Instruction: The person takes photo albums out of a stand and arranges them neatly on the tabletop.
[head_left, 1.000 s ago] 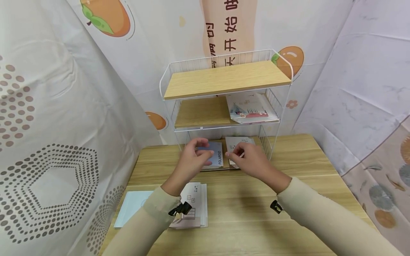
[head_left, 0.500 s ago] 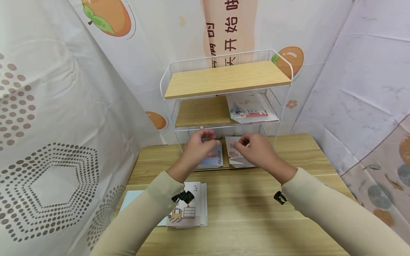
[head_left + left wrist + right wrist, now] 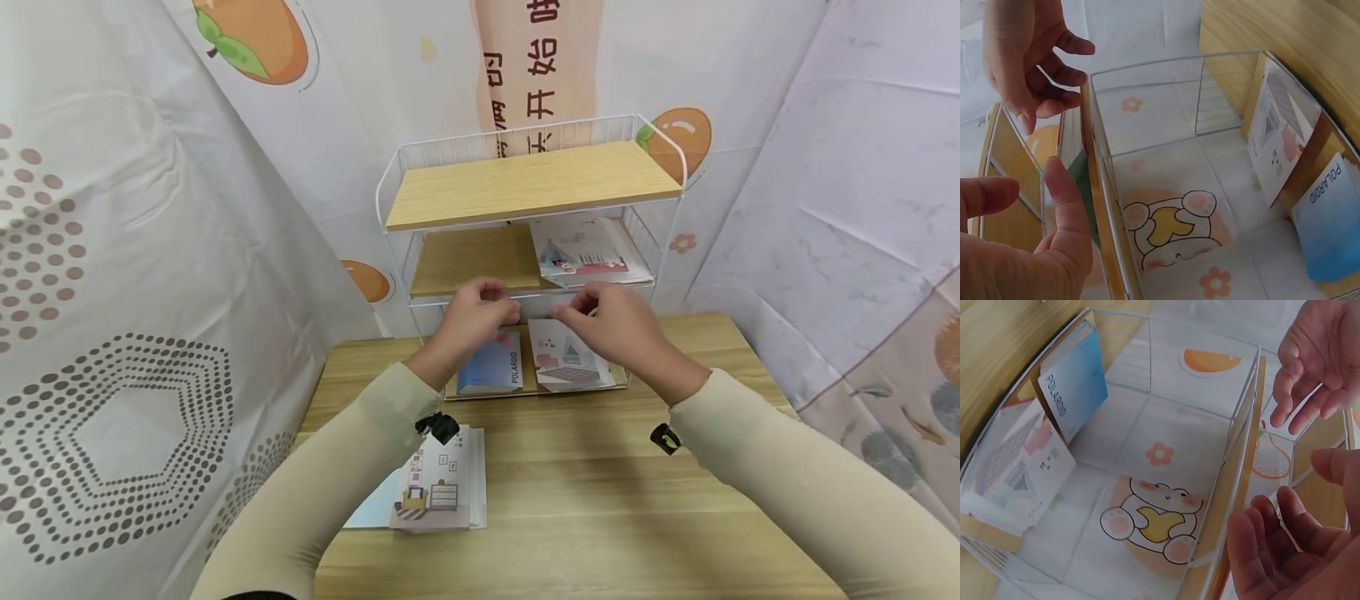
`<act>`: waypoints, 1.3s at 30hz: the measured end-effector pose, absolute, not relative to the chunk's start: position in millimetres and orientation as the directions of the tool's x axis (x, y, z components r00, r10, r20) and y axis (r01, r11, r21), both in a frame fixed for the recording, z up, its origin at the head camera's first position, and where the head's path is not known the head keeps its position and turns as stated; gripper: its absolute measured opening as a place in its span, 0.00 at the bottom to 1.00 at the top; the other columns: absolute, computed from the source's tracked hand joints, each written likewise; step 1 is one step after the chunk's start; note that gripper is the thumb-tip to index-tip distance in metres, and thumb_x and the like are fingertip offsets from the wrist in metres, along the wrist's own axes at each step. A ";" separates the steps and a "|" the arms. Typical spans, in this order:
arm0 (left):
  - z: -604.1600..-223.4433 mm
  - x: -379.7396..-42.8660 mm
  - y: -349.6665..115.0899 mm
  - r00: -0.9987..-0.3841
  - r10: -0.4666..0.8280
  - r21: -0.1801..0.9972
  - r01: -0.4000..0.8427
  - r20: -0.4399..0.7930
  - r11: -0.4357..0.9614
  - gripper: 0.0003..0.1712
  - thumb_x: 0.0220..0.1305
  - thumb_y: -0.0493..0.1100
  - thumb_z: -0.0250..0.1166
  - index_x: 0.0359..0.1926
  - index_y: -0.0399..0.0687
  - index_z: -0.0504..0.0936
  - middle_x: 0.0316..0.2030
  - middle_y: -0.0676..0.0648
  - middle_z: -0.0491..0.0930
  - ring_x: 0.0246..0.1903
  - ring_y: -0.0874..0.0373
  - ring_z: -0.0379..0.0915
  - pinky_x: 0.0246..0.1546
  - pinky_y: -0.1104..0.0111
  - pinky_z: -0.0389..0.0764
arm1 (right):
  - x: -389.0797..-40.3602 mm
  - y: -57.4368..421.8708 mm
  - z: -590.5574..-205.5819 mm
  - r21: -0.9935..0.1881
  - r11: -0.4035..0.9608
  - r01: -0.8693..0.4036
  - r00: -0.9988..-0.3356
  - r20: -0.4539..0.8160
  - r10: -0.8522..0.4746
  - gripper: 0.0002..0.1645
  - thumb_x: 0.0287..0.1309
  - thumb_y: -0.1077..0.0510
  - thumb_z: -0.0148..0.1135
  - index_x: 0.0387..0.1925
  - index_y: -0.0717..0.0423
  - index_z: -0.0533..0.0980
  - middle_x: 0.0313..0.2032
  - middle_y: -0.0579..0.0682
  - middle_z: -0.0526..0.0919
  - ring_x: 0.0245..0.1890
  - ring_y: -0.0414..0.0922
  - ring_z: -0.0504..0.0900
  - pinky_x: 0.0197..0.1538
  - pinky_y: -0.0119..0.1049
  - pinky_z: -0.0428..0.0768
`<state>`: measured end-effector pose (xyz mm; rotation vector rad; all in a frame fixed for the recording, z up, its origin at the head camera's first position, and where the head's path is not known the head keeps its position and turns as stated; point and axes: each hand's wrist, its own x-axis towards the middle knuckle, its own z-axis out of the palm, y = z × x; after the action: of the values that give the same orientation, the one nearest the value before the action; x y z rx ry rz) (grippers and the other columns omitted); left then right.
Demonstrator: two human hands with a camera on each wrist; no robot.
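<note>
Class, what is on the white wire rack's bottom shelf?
On the bottom shelf, a blue POLAROID booklet lies left of a white illustrated booklet. Both hide what is directly beneath; in the head view, the left hand hides part of the blue POLAROID booklet's far end.

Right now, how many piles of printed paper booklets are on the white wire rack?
3: a blue POLAROID pile and, right of it, a white illustrated pile on the wooden bottom shelf; a second white pile at the right end of the wooden middle shelf. None seems hidden.
</note>
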<state>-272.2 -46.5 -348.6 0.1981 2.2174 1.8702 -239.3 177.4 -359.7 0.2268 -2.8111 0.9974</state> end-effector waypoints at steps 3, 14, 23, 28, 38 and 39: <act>-344.5 -277.4 -40.8 -0.962 0.257 0.977 -0.040 -0.095 0.209 0.31 0.70 0.39 0.61 0.71 0.36 0.68 0.58 0.40 0.72 0.51 0.47 0.82 0.46 0.56 0.89 | -242.8 179.5 -354.6 -0.612 0.766 -0.195 -0.974 0.210 -0.080 0.24 0.65 0.33 0.64 0.32 0.48 0.82 0.35 0.49 0.87 0.30 0.46 0.81 0.29 0.38 0.77; -328.1 -295.2 -20.0 -0.974 0.221 0.948 0.018 -0.056 0.317 0.32 0.69 0.41 0.64 0.71 0.35 0.68 0.59 0.41 0.73 0.50 0.45 0.82 0.42 0.62 0.90 | -254.9 191.0 -331.5 -0.588 0.791 -0.168 -0.959 0.282 0.006 0.22 0.66 0.37 0.64 0.38 0.52 0.82 0.37 0.52 0.86 0.34 0.50 0.81 0.32 0.42 0.77; -323.6 -305.9 -7.9 -0.982 0.170 0.926 -0.009 -0.079 0.378 0.32 0.70 0.44 0.67 0.70 0.39 0.69 0.63 0.41 0.75 0.52 0.48 0.83 0.42 0.65 0.89 | -267.6 201.9 -323.0 -0.526 0.841 -0.124 -0.968 0.249 0.013 0.27 0.66 0.37 0.64 0.43 0.58 0.77 0.41 0.58 0.85 0.38 0.54 0.82 0.36 0.49 0.79; -326.0 -308.5 -1.3 -0.983 0.156 0.901 -0.016 -0.092 0.433 0.32 0.71 0.46 0.66 0.70 0.41 0.70 0.63 0.42 0.75 0.50 0.50 0.83 0.40 0.67 0.89 | -274.7 204.0 -319.7 -0.464 0.882 -0.081 -0.974 0.226 0.029 0.33 0.65 0.36 0.64 0.49 0.63 0.77 0.45 0.61 0.83 0.42 0.57 0.82 0.37 0.54 0.81; -320.6 -315.0 5.6 -0.979 0.164 0.878 -0.031 -0.124 0.477 0.37 0.72 0.52 0.65 0.74 0.41 0.65 0.66 0.42 0.73 0.50 0.48 0.85 0.42 0.67 0.88 | -288.6 211.5 -315.0 -0.335 0.942 -0.008 -0.981 0.185 0.058 0.38 0.66 0.34 0.57 0.49 0.68 0.76 0.48 0.70 0.84 0.44 0.65 0.85 0.54 0.72 0.75; -320.2 -316.3 5.9 -0.978 0.164 0.878 -0.037 -0.130 0.478 0.38 0.72 0.52 0.64 0.74 0.41 0.65 0.66 0.42 0.73 0.50 0.49 0.85 0.42 0.67 0.88 | -289.9 212.4 -314.9 -0.323 0.946 0.001 -0.984 0.168 0.058 0.38 0.67 0.33 0.56 0.48 0.68 0.76 0.47 0.70 0.84 0.43 0.65 0.85 0.53 0.72 0.75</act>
<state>-316.3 5.9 -320.2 0.1107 2.5260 1.5079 -289.9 212.4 -314.9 -0.0447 -2.9253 0.4854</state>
